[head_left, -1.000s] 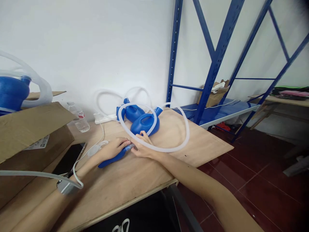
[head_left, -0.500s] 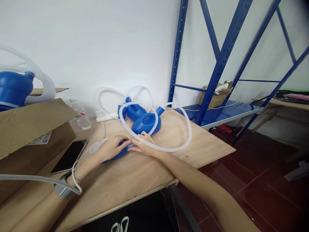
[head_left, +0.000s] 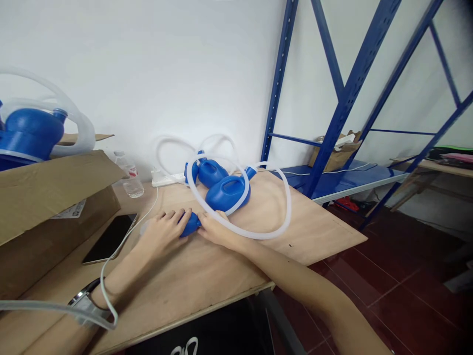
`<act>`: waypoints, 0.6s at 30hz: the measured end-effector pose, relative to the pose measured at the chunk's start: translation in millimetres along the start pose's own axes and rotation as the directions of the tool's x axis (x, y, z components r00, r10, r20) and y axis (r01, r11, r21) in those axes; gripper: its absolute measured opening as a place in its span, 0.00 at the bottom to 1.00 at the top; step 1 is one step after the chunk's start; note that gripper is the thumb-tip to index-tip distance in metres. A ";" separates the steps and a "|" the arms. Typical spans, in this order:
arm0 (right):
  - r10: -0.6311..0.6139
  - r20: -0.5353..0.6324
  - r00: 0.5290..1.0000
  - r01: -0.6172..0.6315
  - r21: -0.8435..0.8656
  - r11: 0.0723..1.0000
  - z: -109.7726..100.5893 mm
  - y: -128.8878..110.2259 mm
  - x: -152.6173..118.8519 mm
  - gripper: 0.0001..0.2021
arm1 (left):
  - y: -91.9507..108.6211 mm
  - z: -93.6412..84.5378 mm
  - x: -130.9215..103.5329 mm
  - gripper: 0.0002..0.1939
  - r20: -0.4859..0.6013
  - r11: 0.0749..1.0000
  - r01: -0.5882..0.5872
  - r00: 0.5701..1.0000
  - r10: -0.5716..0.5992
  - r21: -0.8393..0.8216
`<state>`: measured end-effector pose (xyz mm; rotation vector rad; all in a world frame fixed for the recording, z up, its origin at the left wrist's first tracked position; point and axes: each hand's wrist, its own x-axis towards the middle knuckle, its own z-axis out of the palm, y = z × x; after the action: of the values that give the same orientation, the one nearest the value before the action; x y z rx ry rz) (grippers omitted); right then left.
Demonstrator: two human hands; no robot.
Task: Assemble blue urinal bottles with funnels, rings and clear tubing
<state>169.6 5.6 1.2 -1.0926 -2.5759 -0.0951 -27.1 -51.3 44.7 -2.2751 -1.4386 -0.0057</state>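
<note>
A small blue plastic piece (head_left: 190,225) lies low over the wooden table between my hands. My left hand (head_left: 166,230) is wrapped over its left part, knuckles up. At its right end, the fingers of my right hand (head_left: 214,228) are closed on it. Just behind my right hand rests a blue bottle (head_left: 225,195) with a handle opening, tilted on its side. A second blue bottle (head_left: 212,172) lies farther back, near the wall. Loops of translucent white tube (head_left: 258,235) curve over the bottles and above my right wrist.
On the left stand an open cardboard box (head_left: 55,236) with a blue bottle (head_left: 33,133) above it, a phone (head_left: 110,238) and a water bottle (head_left: 132,182). A white power strip (head_left: 168,179) and cable lie behind. Blue shelving (head_left: 332,128) rises at right.
My left hand has turned palm down and now covers more of the blue piece. My right hand has drawn its fingers closed at its end. The view has shifted slightly.
</note>
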 end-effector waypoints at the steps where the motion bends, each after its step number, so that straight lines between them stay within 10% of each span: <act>1: 0.018 0.060 0.998 -0.018 0.011 1.000 -3.7 -2.7 3.2 0.16 | 0.3 0.3 -1.2 0.28 -0.010 0.999 -0.020 1.000 0.021 0.031; 10: -0.088 0.319 0.944 0.047 0.132 0.990 -33.5 5.9 25.3 0.10 | -11.1 13.9 -11.8 0.23 -0.233 0.973 -0.127 0.957 0.171 0.195; 15: -0.325 0.652 0.685 -0.131 0.548 0.826 -42.0 22.6 44.7 0.25 | -20.3 13.4 -12.9 0.28 -0.398 0.961 -0.226 0.876 0.273 0.162; 18: -0.328 0.583 0.743 -0.089 0.573 0.815 -39.7 23.8 49.1 0.22 | -26.0 15.6 -11.7 0.26 -0.413 0.970 -0.196 0.879 0.239 0.145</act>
<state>166.0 48.4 53.2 -0.7845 -2.9289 1.1842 -58.4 -46.3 37.4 -2.1656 -0.9309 -0.3374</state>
